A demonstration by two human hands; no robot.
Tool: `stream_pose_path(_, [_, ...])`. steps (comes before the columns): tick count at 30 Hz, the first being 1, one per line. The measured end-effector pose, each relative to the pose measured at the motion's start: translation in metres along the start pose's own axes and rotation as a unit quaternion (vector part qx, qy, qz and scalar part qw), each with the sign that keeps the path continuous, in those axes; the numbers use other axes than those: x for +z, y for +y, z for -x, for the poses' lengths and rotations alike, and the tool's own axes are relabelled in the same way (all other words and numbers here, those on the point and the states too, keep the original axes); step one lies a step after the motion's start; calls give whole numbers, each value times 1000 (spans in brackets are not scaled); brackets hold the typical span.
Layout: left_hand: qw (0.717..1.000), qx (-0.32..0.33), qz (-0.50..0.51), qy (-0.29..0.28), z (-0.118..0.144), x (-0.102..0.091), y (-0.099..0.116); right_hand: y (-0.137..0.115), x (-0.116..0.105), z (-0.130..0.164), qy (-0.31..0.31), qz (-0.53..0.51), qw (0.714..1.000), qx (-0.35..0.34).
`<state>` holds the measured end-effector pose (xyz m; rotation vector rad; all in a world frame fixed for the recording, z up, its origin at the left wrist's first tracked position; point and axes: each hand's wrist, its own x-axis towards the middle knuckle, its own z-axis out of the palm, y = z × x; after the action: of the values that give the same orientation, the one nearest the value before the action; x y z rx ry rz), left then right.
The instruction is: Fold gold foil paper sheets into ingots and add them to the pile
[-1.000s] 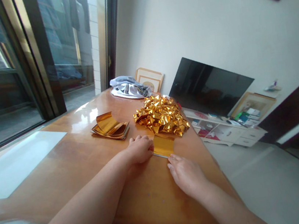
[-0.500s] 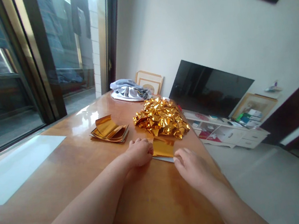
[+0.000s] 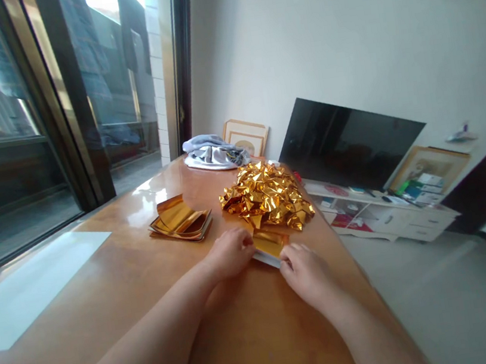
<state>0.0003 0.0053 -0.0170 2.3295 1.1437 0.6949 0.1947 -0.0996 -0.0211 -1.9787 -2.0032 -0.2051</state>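
Nearest the camera, two bare forearms reach out over the wooden table (image 3: 117,284). Both hands meet at a small gold foil sheet (image 3: 268,243) lying flat near the table's right edge. The left hand (image 3: 231,252) is curled, its fingers pressing down on the sheet's left end. The right hand (image 3: 304,273) rests just beside it, fingertips pinching the sheet's near right edge, where a pale underside shows. The two hands are close together with only the narrow strip of foil between them.

Just beyond the sheet, touching its far edge, sits a heap of crumpled gold foil (image 3: 265,196). Left of the heap, well apart from the hands, lies a stack of gold sheets (image 3: 180,220) with the top ones curling up. On the near left of the table is a white sheet (image 3: 26,284).

At the table's far end lies a grey cloth (image 3: 213,152), with a picture frame (image 3: 246,136) leaning on the wall behind it. Farther right, beyond the table, stands a dark television (image 3: 348,142).
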Motion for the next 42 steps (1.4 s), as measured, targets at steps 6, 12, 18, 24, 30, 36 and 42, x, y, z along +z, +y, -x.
stream_pose_path(6, [976,-112,184,38,1,7,7,2,-5,0,59,-68,995,48])
stream_pose_path(12, [950,-101,293,-29,8,10,19,-16,-5,5,88,-68,994,18])
stream_pose_path(18, [897,-104,422,-78,11,11,30,-28,-2,7,88,-69,993,-29])
stream_pose_path(24, [854,-87,505,-93,12,12,34,-29,0,7,77,-141,986,-44])
stream_pose_path(30, [852,-56,516,-70,8,16,30,-23,1,6,70,-327,942,9])
stream_pose_path(36, [936,9,353,0,6,14,23,-7,10,-2,42,-552,813,180])
stream_pose_path(42, [989,133,-16,67,13,-1,25,4,5,-11,-53,-740,613,272])
